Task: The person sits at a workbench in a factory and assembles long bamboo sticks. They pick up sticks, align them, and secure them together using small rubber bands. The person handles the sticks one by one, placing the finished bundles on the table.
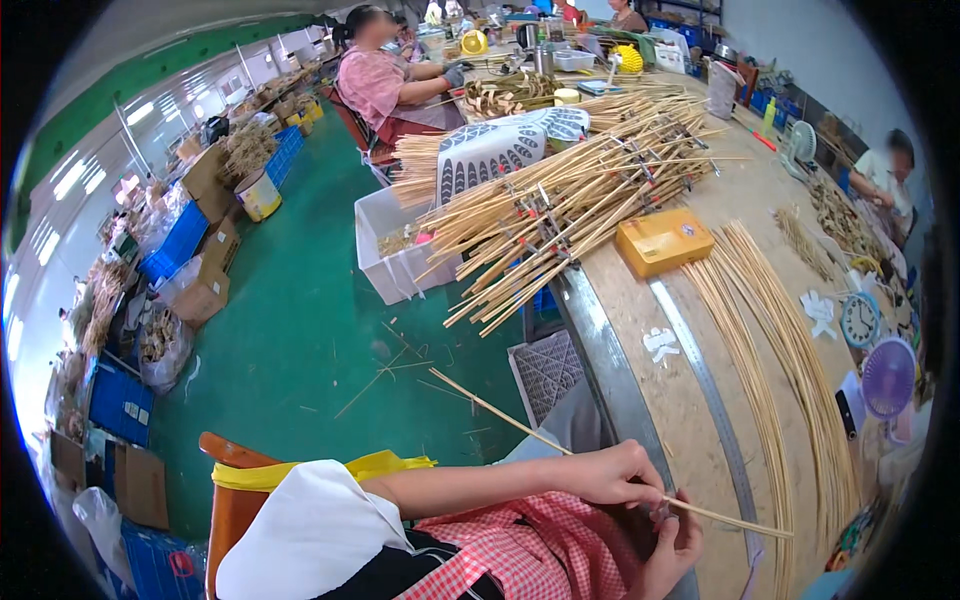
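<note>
A thin bundle of pale sticks point(730, 520) passes beneath my left hand point(615, 474), its long end jutting out at the left over the floor. My left thumb and fingers pinch it near the table edge. Close below, my right hand point(675, 555) has its fingertips curled together against the sticks, around a small item too hidden to name. The short end of the sticks lies over the table and crosses more long pale sticks point(765, 400) laid lengthwise there. A metal ruler strip point(712, 400) runs beside them on the tabletop.
A yellow box point(664, 243) stands by a large heap of clamped stick bundles point(590, 190). Left of the table is a white bin point(400, 255). A purple fan point(888, 378) and a blue clock point(860, 318) are at right. Co-workers sit farther along the table, one in pink point(370, 80).
</note>
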`<action>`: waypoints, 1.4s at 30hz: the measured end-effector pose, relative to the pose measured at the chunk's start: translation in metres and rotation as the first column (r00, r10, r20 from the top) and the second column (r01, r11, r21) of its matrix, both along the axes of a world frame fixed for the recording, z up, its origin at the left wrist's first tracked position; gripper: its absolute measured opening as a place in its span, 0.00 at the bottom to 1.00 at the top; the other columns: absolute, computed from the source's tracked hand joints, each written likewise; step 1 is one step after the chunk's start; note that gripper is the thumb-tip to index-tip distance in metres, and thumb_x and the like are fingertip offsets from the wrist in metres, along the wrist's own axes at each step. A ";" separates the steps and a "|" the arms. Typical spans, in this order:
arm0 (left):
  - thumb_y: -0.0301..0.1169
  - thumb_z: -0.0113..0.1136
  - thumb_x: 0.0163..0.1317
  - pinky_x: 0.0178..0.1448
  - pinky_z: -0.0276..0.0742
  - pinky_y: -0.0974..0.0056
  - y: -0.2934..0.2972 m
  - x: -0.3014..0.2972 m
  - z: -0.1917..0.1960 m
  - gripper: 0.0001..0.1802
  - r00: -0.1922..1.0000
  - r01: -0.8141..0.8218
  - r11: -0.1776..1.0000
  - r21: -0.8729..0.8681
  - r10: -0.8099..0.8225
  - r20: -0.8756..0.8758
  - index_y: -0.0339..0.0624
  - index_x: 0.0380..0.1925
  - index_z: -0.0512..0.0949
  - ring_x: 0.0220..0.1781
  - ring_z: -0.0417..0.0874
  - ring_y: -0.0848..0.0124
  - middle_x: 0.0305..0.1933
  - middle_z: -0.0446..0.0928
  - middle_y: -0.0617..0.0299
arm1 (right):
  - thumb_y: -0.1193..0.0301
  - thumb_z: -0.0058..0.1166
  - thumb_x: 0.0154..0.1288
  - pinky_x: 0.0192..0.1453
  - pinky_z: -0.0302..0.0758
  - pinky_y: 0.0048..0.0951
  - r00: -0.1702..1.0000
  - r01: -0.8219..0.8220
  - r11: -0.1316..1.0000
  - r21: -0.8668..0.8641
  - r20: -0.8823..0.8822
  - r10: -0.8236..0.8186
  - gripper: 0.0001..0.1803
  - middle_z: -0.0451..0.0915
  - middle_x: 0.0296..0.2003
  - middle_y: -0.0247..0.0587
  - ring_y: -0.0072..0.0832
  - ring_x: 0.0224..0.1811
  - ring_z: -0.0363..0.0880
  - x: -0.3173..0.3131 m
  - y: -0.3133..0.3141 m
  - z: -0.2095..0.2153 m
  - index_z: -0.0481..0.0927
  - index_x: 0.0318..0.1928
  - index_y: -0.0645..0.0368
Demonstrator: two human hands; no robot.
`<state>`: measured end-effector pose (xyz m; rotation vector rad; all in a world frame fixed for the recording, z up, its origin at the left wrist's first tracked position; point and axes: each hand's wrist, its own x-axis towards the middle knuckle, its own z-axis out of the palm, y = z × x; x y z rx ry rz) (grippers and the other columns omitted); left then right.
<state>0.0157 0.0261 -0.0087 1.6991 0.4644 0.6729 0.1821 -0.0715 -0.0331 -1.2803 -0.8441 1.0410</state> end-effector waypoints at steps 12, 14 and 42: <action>0.38 0.48 0.67 0.23 0.63 0.70 0.008 0.019 0.006 0.18 0.987 0.105 0.964 -0.245 -0.131 -0.089 0.34 0.30 0.79 0.18 0.70 0.78 0.14 0.72 0.66 | 0.81 0.50 0.61 0.30 0.70 0.18 0.997 -0.059 0.996 -0.071 -0.059 0.055 0.08 0.77 0.28 0.36 0.21 0.28 0.73 0.019 0.021 0.023 0.79 0.40 0.71; 0.38 0.47 0.67 0.24 0.64 0.71 0.007 0.019 0.018 0.18 0.982 0.081 0.959 -0.273 -0.124 -0.145 0.34 0.31 0.79 0.19 0.71 0.78 0.16 0.74 0.65 | 0.82 0.52 0.59 0.30 0.72 0.20 0.993 -0.091 0.995 -0.028 -0.085 0.088 0.06 0.78 0.28 0.39 0.22 0.28 0.75 0.025 0.024 0.024 0.80 0.36 0.70; 0.32 0.56 0.60 0.30 0.72 0.63 0.076 -0.151 0.092 0.08 0.751 -0.378 0.865 0.329 0.495 -0.438 0.39 0.32 0.79 0.28 0.77 0.62 0.26 0.75 0.58 | 0.72 0.50 0.65 0.32 0.69 0.23 0.901 0.140 0.987 -0.076 -0.403 -0.159 0.07 0.74 0.35 0.40 0.25 0.30 0.71 0.026 0.145 0.048 0.73 0.39 0.63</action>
